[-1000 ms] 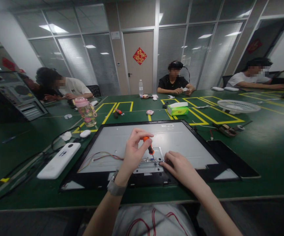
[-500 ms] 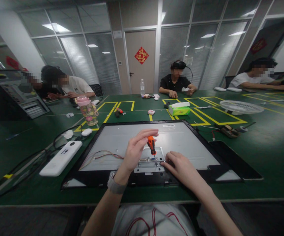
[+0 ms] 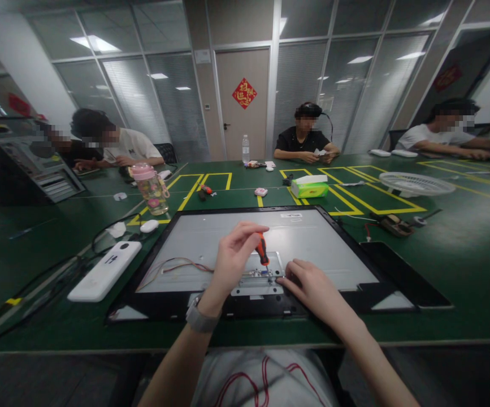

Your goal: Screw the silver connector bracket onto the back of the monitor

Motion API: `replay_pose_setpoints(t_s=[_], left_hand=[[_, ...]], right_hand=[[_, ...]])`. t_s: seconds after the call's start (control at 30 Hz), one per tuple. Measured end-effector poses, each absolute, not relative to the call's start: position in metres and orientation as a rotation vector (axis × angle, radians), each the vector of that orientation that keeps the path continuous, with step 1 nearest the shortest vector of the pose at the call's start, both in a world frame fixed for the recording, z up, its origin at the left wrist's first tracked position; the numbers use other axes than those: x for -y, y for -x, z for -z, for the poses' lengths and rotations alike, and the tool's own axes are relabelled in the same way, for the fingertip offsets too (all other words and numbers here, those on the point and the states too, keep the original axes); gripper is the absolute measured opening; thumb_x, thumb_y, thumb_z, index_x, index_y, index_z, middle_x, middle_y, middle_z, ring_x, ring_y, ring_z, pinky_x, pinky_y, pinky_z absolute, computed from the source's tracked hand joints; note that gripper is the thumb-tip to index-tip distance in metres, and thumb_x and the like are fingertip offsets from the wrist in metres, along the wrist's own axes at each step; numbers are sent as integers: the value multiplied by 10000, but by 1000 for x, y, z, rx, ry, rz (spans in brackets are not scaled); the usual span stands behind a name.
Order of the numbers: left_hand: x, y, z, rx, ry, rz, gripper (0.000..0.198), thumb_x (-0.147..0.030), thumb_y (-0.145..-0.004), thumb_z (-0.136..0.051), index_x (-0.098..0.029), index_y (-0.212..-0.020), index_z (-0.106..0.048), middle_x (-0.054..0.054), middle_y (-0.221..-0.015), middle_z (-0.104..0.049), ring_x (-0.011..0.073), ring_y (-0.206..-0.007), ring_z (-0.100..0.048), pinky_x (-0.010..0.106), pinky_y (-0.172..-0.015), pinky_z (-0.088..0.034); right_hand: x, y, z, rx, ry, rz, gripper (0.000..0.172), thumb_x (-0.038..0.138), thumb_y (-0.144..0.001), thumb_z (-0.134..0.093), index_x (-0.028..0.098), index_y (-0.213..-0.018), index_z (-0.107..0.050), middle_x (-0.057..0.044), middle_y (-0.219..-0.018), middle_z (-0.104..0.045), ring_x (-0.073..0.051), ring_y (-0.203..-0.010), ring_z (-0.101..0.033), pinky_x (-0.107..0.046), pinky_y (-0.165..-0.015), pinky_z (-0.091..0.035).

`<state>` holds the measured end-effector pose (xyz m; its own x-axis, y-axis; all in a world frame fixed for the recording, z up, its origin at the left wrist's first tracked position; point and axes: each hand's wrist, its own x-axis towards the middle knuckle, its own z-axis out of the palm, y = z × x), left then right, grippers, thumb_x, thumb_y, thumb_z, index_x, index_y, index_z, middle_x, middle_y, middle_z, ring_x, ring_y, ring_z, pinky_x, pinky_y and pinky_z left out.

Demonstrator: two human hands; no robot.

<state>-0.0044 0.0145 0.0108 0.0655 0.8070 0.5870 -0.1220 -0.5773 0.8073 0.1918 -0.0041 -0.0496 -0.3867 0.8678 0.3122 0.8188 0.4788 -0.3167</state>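
Observation:
My left hand [image 3: 236,254], with a watch on its wrist, pinches the orange-and-black handle of a screwdriver [image 3: 261,249]. The screwdriver stands nearly upright, its tip down among small parts on a metal bracket [image 3: 251,291]. Beneath lies a flat display panel [image 3: 321,243] with a grey metal back and black frame. My right hand [image 3: 308,285] rests at the bracket's right side, fingers curled together and one fingertip at its edge; whatever they grip is hidden. Thin coloured wires [image 3: 181,263] run across the panel to the left of the bracket.
Left of the panel lie a white power bank [image 3: 104,271] and black cables [image 3: 37,299]; a pink-lidded bottle [image 3: 149,189] stands behind. A black phone-like slab [image 3: 406,274] touches the right side. A green tissue pack [image 3: 309,186] lies beyond. Several people sit around the table.
My left fingers have closed in around the screwdriver handle from a flatter, more spread pose. My right hand stays put. The person opposite has brought both hands together at a pale piece.

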Motion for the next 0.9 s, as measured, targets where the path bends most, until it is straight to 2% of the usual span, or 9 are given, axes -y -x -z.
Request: replay_pose_setpoints(t_s=[0.07, 0.2, 0.3, 0.43, 0.57, 0.63, 0.77, 0.83, 0.9], left_hand=[[-14, 3, -13, -709, -1596, -1649, 126, -316, -796, -716, -195, -826, -733, 42, -826, -584, 162, -797, -572, 281, -713, -490], [-13, 1, -16, -706, -1550, -1726, 143, -264, -693, -802, -184, -753, -700, 4, -746, -551, 128, -707, -547, 250, -666, -485], [-13, 2, -14, -677, -1543, -1656, 133, -295, -782, -731, -178, -843, -718, 32, -826, -594, 140, -771, -577, 257, -710, -493], [-15, 5, -8, -578, -1461, -1494, 273, -350, -935, -527, -173, -1047, -702, 82, -938, -658, 178, -876, -616, 317, -829, -492], [-17, 6, -5, -590, -1551, -1569, 205, -367, -857, -652, -184, -879, -743, 70, -962, -603, 166, -872, -586, 261, -725, -491], [-17, 6, -6, -595, -1567, -1574, 181, -356, -848, -670, -193, -875, -745, 54, -928, -581, 148, -829, -574, 244, -686, -481], [-14, 4, -9, -542, -1442, -1469, 295, -386, -943, -522, -173, -1046, -698, 71, -887, -626, 176, -865, -602, 307, -815, -491], [-14, 4, -10, -529, -1437, -1463, 322, -411, -951, -497, -159, -975, -696, 82, -902, -626, 190, -893, -599, 329, -845, -489], [-14, 4, -10, -547, -1513, -1514, 299, -426, -907, -576, -159, -850, -697, 75, -930, -592, 181, -888, -578, 305, -813, -491]], right_hand=[[4, -192, 50, 2293, 1396, -149, 181, 310, -924, -595, 203, -781, -562, -41, -778, -627, -217, -732, -613, -313, -679, -450], [4, -193, 51, 2301, 1412, -155, 180, 317, -935, -584, 202, -799, -563, -44, -787, -628, -223, -752, -614, -316, -689, -455], [4, -192, 51, 2302, 1416, -145, 185, 321, -937, -582, 203, -796, -562, -44, -792, -629, -222, -749, -618, -314, -687, -456], [5, -192, 49, 2296, 1411, -148, 181, 310, -930, -591, 205, -786, -558, -41, -784, -630, -222, -743, -617, -311, -680, -452], [5, -192, 48, 2312, 1422, -157, 190, 324, -939, -581, 201, -796, -554, -44, -791, -630, -223, -753, -619, -314, -685, -456], [5, -193, 49, 2314, 1420, -158, 192, 325, -942, -578, 198, -798, -556, -45, -796, -631, -221, -752, -620, -313, -689, -459], [4, -193, 51, 2304, 1412, -152, 189, 319, -937, -586, 196, -795, -566, -43, -793, -632, -218, -745, -618, -312, -688, -459], [3, -193, 52, 2300, 1412, -144, 190, 319, -934, -591, 197, -790, -569, -40, -785, -632, -219, -743, -618, -311, -683, -456], [3, -193, 52, 2299, 1406, -144, 189, 321, -931, -596, 198, -790, -571, -38, -783, -632, -217, -742, -618, -306, -679, -453]])
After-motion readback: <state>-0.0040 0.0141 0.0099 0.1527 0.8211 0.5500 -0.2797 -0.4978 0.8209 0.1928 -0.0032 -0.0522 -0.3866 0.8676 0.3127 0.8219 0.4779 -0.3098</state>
